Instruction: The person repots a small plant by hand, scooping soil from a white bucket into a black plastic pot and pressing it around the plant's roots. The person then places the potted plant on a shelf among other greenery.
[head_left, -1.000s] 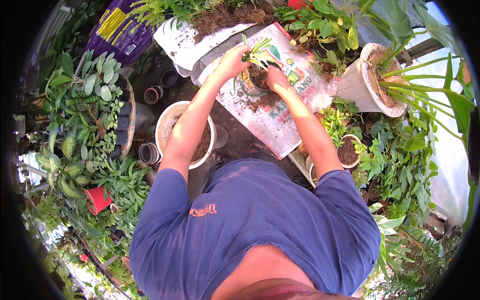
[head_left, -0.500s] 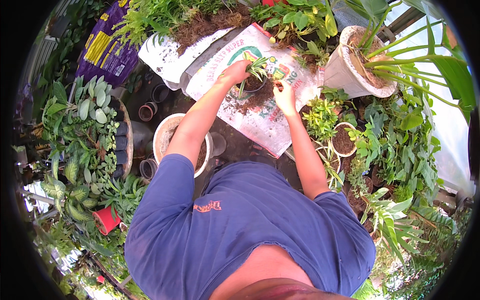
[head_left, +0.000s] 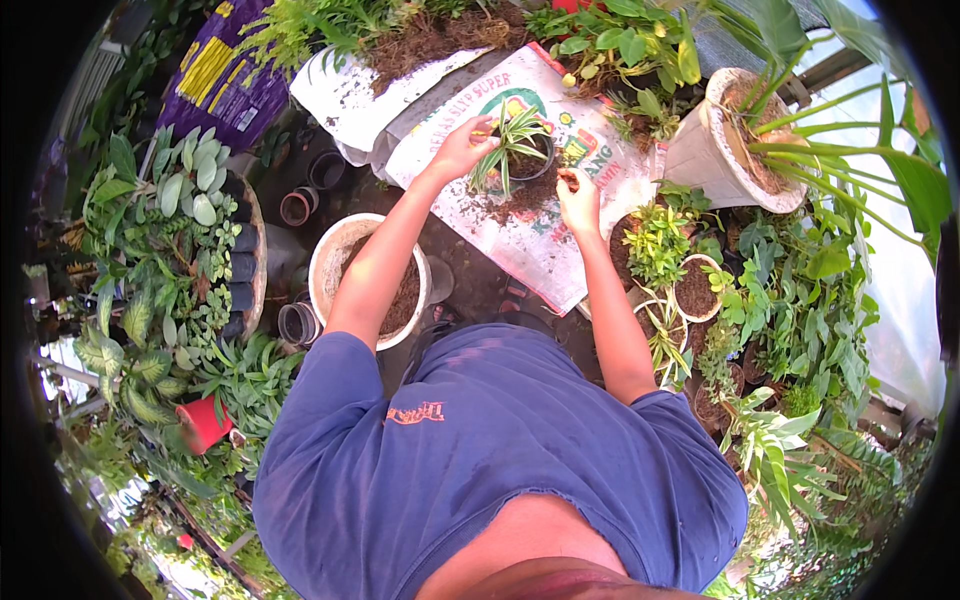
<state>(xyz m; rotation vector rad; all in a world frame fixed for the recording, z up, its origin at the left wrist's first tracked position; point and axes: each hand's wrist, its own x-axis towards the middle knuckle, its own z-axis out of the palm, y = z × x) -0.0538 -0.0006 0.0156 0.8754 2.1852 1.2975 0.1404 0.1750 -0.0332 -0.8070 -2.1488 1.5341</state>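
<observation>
A small spider plant [head_left: 518, 138] with white-edged narrow leaves stands in a dark round pot [head_left: 541, 163] on a printed white sack [head_left: 500, 245]. Beside its leaves on the left is my left hand [head_left: 464, 152], thumb and fingers parted; whether a fingertip touches a leaf is hard to tell. My right hand [head_left: 577, 202] is just right of the pot, fingertips drawn together and darkened with soil; what they pinch, if anything, is too small to make out. Loose dark soil [head_left: 505, 208] is scattered over the sack around the pot.
A large white pot of soil [head_left: 322, 275] stands under my left forearm. At right are a big whitish planter [head_left: 705, 150] and a small soil-filled pot [head_left: 697, 290] among foliage. A purple bag [head_left: 215, 85] lies far left; rooted plants and soil [head_left: 430, 45] sit at the sack's far edge.
My left hand has drawn back left from the base of the plant, and its fingers have parted. The leaves now spread wider over the pot. My right hand stays beside the pot.
</observation>
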